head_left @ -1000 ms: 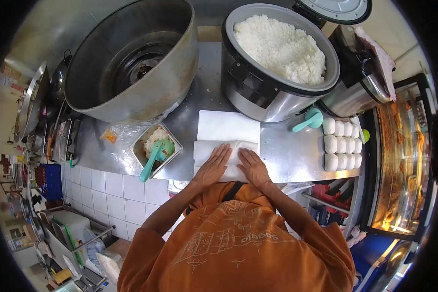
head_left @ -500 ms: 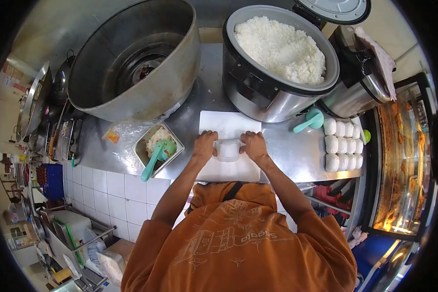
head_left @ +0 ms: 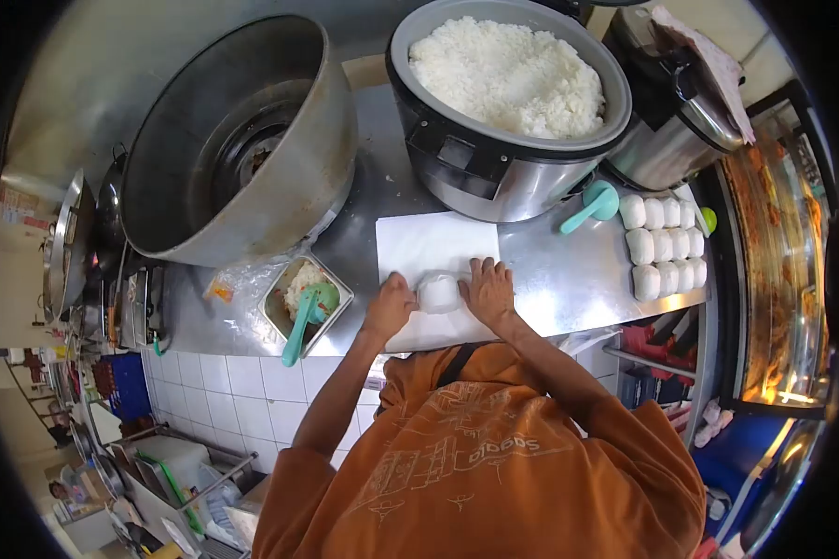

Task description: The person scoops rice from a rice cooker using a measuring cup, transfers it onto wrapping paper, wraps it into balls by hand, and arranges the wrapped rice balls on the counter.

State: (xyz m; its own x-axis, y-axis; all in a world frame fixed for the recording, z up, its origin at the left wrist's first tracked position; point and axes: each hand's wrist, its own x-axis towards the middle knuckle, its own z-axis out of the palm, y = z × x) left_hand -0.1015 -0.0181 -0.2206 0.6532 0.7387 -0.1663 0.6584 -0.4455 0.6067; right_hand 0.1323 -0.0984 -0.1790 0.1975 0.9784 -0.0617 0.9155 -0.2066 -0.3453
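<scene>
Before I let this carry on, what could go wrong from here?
The scoop juts past the edge of the counter; a bump might knock it from the tub. The paper parcel between the left hand and right hand may loosen if folded slackly. The wrapped bundles near the front edge could be nudged off.
</scene>
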